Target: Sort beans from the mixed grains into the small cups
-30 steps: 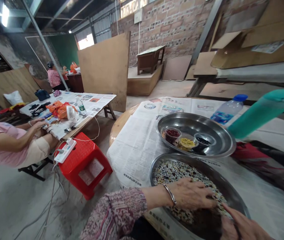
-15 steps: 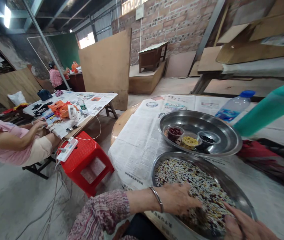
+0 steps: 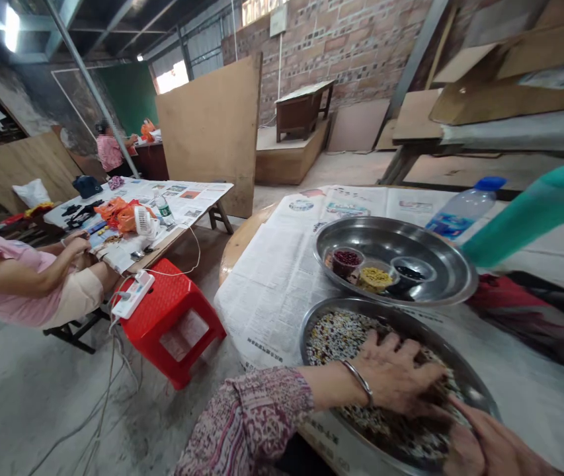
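Note:
My left hand (image 3: 401,373), with a metal bangle at the wrist, lies palm down with fingers spread on mixed grains and beans (image 3: 334,337). They are white, yellow and dark, in a shallow steel basin (image 3: 480,383) on the newspaper-covered table. My right hand (image 3: 484,439) reaches in from the lower right, its fingers stretched out over the basin's right side and close to my left fingertips. Behind stands a second steel basin (image 3: 440,254). In it are small clear cups: one of red beans (image 3: 347,259), one of yellow ones (image 3: 375,277) and one of black ones (image 3: 409,272).
A blue-capped plastic bottle (image 3: 465,208) and a teal bottle-like object (image 3: 529,215) stand at the right. A red and black bag (image 3: 514,311) lies below them. Left of the table is a red stool (image 3: 167,311) bearing a power strip (image 3: 133,294). A person in pink (image 3: 18,271) sits beyond.
My left hand has slid right and slightly forward across the grains, its fingers spreading nearer my right hand. My right hand stays at the basin's right side.

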Tool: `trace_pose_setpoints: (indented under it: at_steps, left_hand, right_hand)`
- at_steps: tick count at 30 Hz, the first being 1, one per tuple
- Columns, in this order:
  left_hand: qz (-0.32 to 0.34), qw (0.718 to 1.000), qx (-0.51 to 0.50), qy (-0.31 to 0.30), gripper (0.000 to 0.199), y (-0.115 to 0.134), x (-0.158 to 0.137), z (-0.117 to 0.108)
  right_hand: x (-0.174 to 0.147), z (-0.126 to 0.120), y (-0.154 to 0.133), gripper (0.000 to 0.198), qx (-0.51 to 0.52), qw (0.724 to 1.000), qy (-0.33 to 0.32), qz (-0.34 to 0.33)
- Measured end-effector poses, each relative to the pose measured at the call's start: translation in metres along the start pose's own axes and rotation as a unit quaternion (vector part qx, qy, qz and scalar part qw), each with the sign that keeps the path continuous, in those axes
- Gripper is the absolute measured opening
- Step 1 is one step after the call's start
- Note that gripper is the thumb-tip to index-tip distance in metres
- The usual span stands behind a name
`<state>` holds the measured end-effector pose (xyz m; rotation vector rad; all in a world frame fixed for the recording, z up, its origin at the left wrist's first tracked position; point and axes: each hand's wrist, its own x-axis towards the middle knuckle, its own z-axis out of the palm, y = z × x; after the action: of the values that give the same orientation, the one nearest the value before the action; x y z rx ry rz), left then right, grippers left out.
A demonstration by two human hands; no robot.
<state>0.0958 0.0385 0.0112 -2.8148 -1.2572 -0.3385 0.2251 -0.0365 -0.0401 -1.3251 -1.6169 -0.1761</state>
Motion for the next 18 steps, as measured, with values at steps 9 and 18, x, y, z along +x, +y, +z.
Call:
trace_pose_setpoints:
  at_steps: [9, 18]
  left_hand:
    - [0.083, 0.990, -0.050, -0.100, 0.014, -0.020, -0.004, -0.017]
    - [-0.055, 0.993, -0.088, -0.063, 0.026, -0.039, -0.058, -0.049]
  right_hand:
    - [0.002, -0.001, -0.003, 0.036, -0.002, 0.996, -0.045, 0.073]
    - [0.008, -0.001, -0.007, 0.036, 0.002, 0.996, -0.049, 0.069]
